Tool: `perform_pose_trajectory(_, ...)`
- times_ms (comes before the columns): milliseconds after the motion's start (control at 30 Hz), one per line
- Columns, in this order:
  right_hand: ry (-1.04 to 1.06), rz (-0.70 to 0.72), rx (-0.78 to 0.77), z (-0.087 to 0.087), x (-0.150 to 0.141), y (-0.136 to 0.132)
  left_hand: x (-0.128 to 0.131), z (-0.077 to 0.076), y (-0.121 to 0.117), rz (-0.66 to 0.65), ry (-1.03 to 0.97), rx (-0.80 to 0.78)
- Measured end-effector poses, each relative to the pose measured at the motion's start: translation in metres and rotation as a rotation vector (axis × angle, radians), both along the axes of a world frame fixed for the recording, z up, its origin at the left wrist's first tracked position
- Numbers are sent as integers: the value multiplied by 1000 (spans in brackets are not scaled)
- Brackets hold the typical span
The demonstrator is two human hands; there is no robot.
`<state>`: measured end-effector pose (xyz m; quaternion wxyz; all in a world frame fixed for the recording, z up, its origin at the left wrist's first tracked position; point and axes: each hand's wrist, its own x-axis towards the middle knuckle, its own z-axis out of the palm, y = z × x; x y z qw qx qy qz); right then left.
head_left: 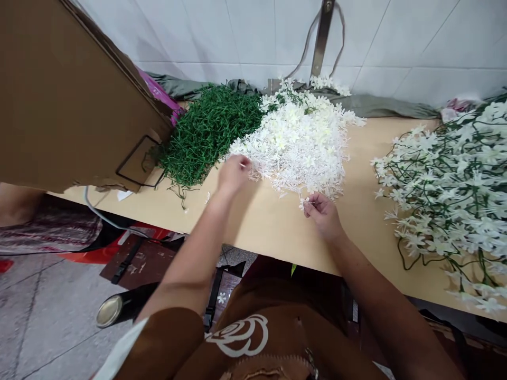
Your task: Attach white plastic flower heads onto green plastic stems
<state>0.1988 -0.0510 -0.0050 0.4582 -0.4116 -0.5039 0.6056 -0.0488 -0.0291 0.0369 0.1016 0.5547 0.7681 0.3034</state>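
Observation:
A heap of loose white artificial flowers [301, 142] lies in front of me on the tan tabletop [273, 227]. At its lower left edge is my left hand [234, 174], its fingers curled together and slightly blurred. A small pale bit shows at those fingertips, but I cannot make out what it is. My right hand [322, 214] pinches a white artificial flower [304, 203] between thumb and fingers, just below the heap's lower edge. Green plastic stems [214, 126] form a tangled pile beyond my left hand, touching the flowers.
Assembled white flowers on green stems [455, 184] spread over the table's right side. A large cardboard sheet [75, 100] stands at the left, by a black wire frame [137, 161]. A metal bracket [322, 37] and tiled wall stand behind. Another person's patterned clothing [51, 229] shows at far left.

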Motion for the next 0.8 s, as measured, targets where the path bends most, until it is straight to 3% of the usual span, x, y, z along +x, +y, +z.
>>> perform_pose_trajectory(33,-9,-1,5,-1,0,1,-21,2,8,98,147,6)
perform_pose_trajectory(100,-33,7,18,-2,-1,2,-55,2,20,150,367,-80)
perform_pose_trajectory(167,-54,19,30,-3,-3,2,-79,-2,27,92,533,-180)
perform_pose_trajectory(267,-74,39,48,-5,-3,2,-96,-7,33,47,598,-226)
perform_pose_trajectory(400,-80,50,69,-7,-2,1,-107,3,40,69,460,-51)
perform_pose_trajectory(567,-98,73,66,-6,-1,2,-120,38,60,149,44,310)
perform_pose_trajectory(667,-95,81,54,-4,-1,3,-126,58,77,195,-145,371)
perform_pose_trajectory(800,-89,84,42,-2,0,2,-130,72,95,193,-291,446)
